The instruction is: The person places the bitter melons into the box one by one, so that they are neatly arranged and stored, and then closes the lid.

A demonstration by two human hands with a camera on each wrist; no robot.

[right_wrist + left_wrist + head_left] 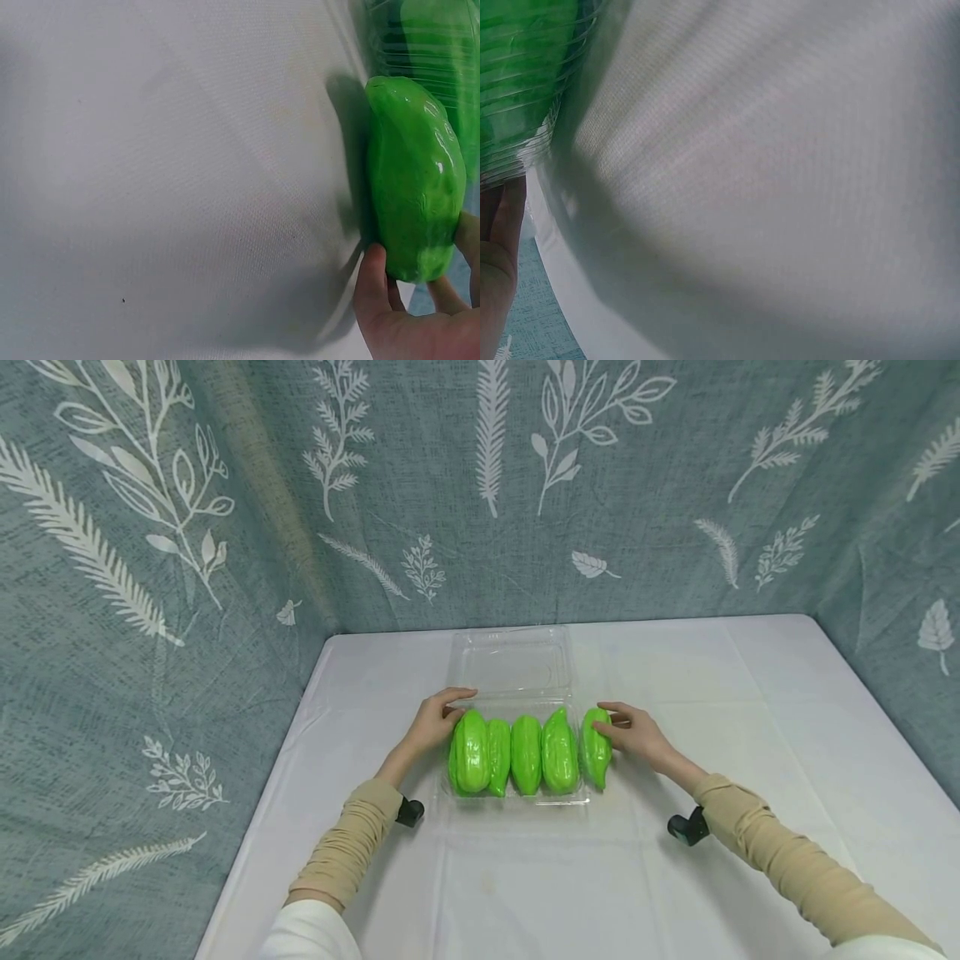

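Note:
A clear plastic clamshell box [551, 802] stands on the table, its lid [512, 662] folded back. Several glossy green fruit-shaped pieces [527, 756] lie side by side inside, one at the left seemingly stacked on another. My left hand [437, 720] touches the box's rear left corner, fingers fairly straight; the left wrist view shows only part of that hand [496, 259] against the ribbed box wall. With thumb and fingertips, my right hand [636, 732] grips the near end of another green fruit-shaped piece [415, 180], just outside the box's right wall. It hangs tilted, its tapered tip toward me.
A white cloth covers the table [720, 693]. Behind it and at both sides hangs a blue-green curtain [450, 468] with white leaf prints. Black wrist cameras [688, 828] stick out below both sleeves.

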